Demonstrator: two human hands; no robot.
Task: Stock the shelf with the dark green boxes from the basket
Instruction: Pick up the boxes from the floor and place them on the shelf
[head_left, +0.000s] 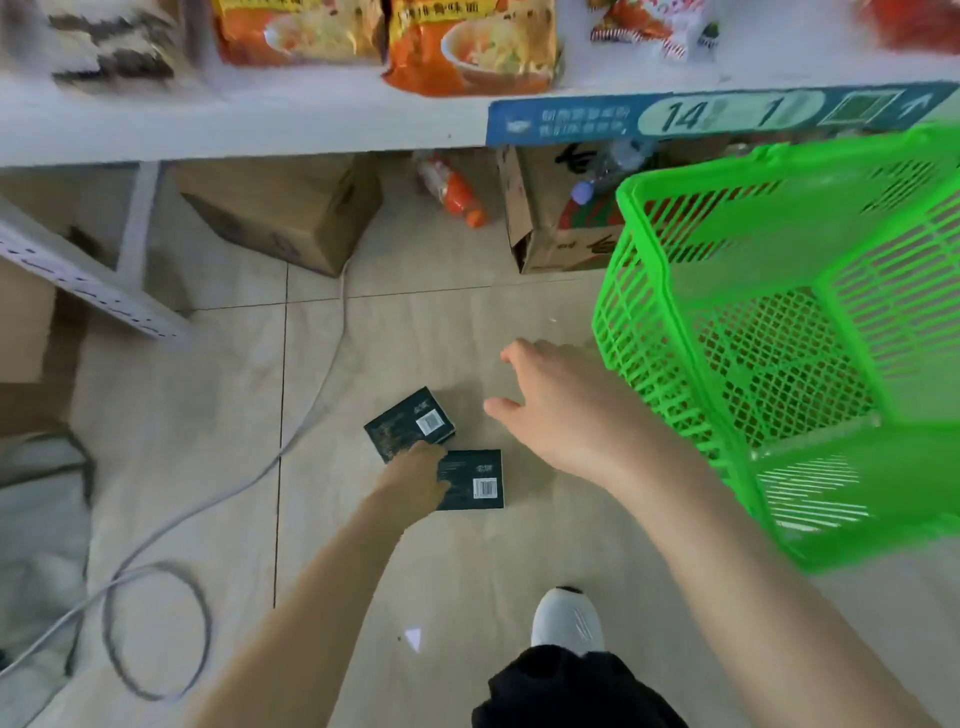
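Reaching down to the floor, the left hand lies across the seam where two dark green boxes meet. The farther box is tilted, barcode up, at about twelve o'clock from that hand. The nearer box lies square to the tiles at about three o'clock from it, and the two boxes touch or nearly touch at a corner. The left fingers are curled down over the box edges, but their tips are hidden under the knuckles, so I cannot tell whether they have pinched anything yet.

The right hand hovers above the floor at about two o'clock from the boxes, its fingers spread loosely and empty.

The green basket stands tipped on its side at three o'clock from the right hand, its mouth facing the camera. What shows of its inside looks empty.

The step in hand seems to be gathering the boxes off the floor, not yet shelving them. The shelf runs across at twelve o'clock, already carrying noodle packets.

The next move calls for a firm grip on one box per hand, or stacking both into one. Then comes a lift well upward to the shelf edge, staying clear of the grey cable lying at nine o'clock.
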